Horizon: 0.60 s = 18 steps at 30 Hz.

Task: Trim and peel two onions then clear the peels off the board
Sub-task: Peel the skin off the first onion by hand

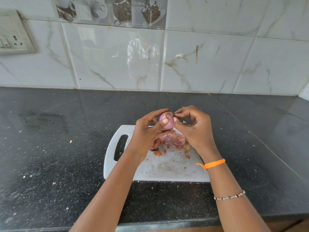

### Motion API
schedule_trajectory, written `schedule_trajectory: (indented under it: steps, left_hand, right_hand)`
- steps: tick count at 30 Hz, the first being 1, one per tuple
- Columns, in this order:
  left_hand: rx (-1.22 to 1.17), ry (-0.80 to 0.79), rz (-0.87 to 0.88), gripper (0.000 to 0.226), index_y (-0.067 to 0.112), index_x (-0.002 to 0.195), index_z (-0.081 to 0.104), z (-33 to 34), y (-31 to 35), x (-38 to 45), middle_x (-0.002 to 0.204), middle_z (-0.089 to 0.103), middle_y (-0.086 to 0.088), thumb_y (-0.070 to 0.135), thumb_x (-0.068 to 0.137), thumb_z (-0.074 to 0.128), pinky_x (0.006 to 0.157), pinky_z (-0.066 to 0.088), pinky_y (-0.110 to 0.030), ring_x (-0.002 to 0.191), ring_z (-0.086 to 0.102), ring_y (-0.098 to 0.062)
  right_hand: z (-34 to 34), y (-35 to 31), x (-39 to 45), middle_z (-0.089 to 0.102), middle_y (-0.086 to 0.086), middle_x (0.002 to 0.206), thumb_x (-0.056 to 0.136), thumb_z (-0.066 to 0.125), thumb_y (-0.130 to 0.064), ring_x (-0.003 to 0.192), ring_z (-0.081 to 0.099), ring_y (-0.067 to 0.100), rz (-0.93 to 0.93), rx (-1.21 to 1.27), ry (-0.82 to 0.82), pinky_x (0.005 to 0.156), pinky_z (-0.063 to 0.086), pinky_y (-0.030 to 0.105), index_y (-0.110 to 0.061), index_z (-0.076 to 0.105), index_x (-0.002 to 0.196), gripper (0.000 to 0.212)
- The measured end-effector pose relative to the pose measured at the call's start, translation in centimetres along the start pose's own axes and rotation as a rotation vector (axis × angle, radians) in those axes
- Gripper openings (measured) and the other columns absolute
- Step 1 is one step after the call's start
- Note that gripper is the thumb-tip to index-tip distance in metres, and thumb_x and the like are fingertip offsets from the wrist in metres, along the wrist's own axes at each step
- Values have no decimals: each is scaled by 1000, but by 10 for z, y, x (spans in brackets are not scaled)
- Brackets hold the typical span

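A pink-purple onion (165,120) is held above the far part of the white cutting board (168,166). My left hand (148,129) grips it, thumb across its front and fingers curled behind. My right hand (194,126) pinches at the onion's brownish top end with thumb and fingertips. Below the hands, a heap of onion peels (173,140) lies on the board, partly hidden by both hands. Small peel scraps are scattered over the board's middle. A second onion cannot be made out among the peels.
The board has a handle slot (120,147) on its left and lies on a dark speckled counter (50,156). A marble-tiled wall (150,61) stands behind, with a switch socket (13,36) at the upper left. The counter's front edge runs along the bottom.
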<state>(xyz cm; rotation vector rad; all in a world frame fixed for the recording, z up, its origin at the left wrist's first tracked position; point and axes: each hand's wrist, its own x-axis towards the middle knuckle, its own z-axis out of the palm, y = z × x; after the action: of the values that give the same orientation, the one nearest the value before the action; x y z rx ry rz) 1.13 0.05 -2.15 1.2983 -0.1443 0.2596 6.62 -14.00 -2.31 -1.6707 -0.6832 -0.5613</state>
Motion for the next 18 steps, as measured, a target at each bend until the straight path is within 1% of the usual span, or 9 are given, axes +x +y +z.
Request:
schedule_trajectory:
  steps: [5,7,10,12,14,15,18]
  left_hand:
    - [5,-2,-9,28,12,112,65,0,-2,1,99,62,-10,3,86,61,69,57,-24,85,70,-20]
    - [9,0,-8,28,13,112,65,0,-3,2,101,62,-11,4,86,61,70,57,-24,87,70,-21]
    - [5,-8,-12,27,13,113,64,1,-3,1,106,62,-13,5,87,60,71,57,-24,88,69,-20]
    - [2,-10,-8,27,14,113,64,1,-3,2,110,62,-15,7,88,59,71,56,-24,89,69,-18]
    - [-18,-5,-1,27,14,115,63,1,-3,2,114,62,-16,10,89,58,72,56,-24,90,70,-17]
    - [-25,-1,-1,27,14,116,63,1,-4,2,116,62,-16,11,90,58,73,56,-24,91,69,-17]
    - [-32,2,-4,28,16,119,61,1,-4,2,119,62,-14,13,92,55,76,55,-24,95,69,-19]
  right_hand:
    - [0,0,0,65,2,78,72,72,-1,78,64,14,-26,-45,19,64,52,20,-9,64,73,11]
    - [0,0,0,66,0,78,72,72,1,77,64,12,-11,-50,16,65,52,19,-10,66,75,13]
    - [-1,-1,-1,66,-8,76,71,68,-1,75,64,7,3,-92,51,70,52,17,-15,66,74,14]
    - [-2,1,1,68,-8,75,73,66,2,76,65,6,47,-71,55,73,53,20,-14,67,75,16]
    - [-2,-1,2,69,0,78,80,63,4,80,68,14,132,15,29,75,56,30,-9,69,78,14]
    - [-2,-3,1,69,3,80,84,59,5,82,69,17,174,80,19,73,58,33,-7,69,80,16]
    - [-3,-9,1,67,8,82,91,41,10,82,70,17,249,257,7,72,58,28,0,67,84,29]
